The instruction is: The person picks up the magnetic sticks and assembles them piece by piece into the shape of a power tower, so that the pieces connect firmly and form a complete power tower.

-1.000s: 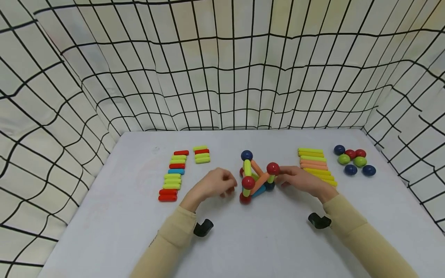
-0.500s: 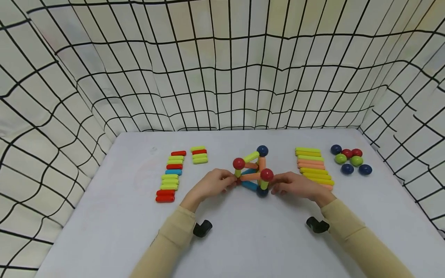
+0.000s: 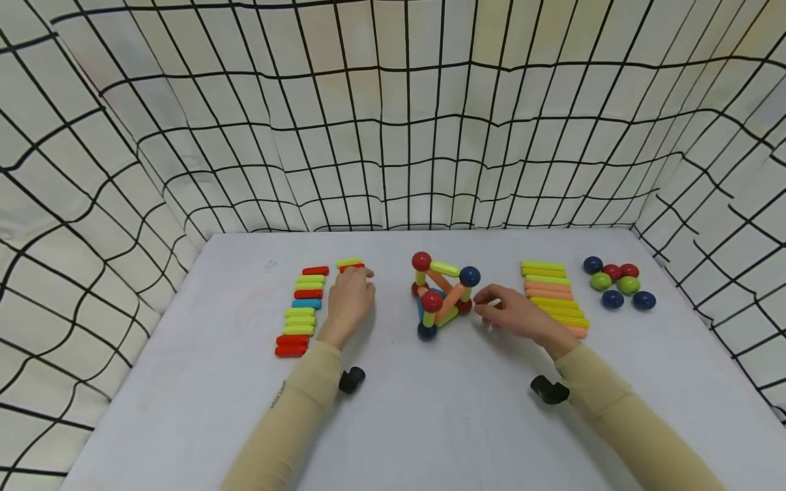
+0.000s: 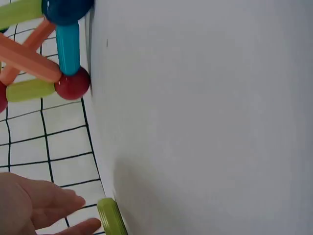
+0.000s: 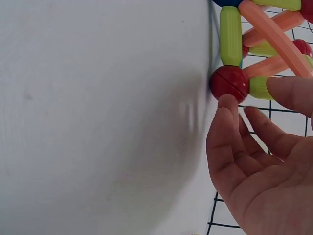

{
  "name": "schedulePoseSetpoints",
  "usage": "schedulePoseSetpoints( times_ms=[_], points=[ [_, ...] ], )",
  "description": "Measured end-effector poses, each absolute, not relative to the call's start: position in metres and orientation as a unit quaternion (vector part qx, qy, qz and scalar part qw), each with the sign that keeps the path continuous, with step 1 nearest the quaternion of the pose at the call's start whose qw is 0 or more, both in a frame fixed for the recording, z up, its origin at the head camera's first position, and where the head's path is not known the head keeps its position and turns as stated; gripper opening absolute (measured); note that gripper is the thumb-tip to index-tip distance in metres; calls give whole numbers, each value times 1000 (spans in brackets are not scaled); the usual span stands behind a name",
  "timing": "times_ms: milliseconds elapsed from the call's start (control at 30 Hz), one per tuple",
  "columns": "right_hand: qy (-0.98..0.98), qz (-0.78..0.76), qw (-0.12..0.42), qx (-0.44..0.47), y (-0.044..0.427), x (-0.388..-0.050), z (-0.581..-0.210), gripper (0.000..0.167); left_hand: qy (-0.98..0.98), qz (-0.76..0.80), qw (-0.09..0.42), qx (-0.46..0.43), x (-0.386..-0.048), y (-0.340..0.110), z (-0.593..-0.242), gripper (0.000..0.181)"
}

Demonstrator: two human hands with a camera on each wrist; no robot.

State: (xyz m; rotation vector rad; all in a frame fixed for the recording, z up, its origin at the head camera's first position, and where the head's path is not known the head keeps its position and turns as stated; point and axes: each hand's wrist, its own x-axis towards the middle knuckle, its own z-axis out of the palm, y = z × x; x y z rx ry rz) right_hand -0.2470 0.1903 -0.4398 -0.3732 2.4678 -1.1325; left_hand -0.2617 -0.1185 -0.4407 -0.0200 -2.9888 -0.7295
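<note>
A cage-like frame of coloured rods (image 3: 451,302) joined by red and dark blue balls stands mid-table. My left hand (image 3: 351,299) is over the small group of short rods at the back left. In the left wrist view its fingers reach beside a yellow-green rod (image 4: 112,218), not closed round it. At the frame's right side is my right hand (image 3: 511,312), loosely bent. In the right wrist view its fingertips lie against or just in front of the frame's lower red ball (image 5: 230,83); I cannot tell whether they touch.
A column of short red, green and blue rods (image 3: 303,311) lies on the left. Longer yellow, green and orange rods (image 3: 552,290) lie in a row at right, beside several loose balls (image 3: 612,299). A black grid net over white cloth (image 3: 393,136) encloses the table.
The frame has been turned, so different balls face the front. My left hand has left it and moved left and back to the short rods. My right hand stays close to the frame.
</note>
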Motion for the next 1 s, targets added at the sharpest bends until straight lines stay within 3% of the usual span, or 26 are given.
schedulePoseSetpoints(
  times_ms=[133, 267, 467, 800, 1000],
  points=[
    [884, -404, 204, -120, 189, -249, -445, 48, -985, -170, 40, -10, -262, -127, -441, 21],
    [880, -411, 212, -111, 187, -248, -448, 51, -984, -177, 19, -26, -262, -130, -438, 13],
    [880, -411, 215, -102, 185, -250, -449, 50, -975, -219, -31, 1, -265, -130, -437, 22],
    [881, -405, 221, -106, 181, -256, -452, 51, -734, -657, -170, 32, -255, -116, -423, 49],
    [880, -405, 225, -103, 179, -256, -451, 51, -629, -751, -195, 36, -243, -97, -410, 47]
  ],
)
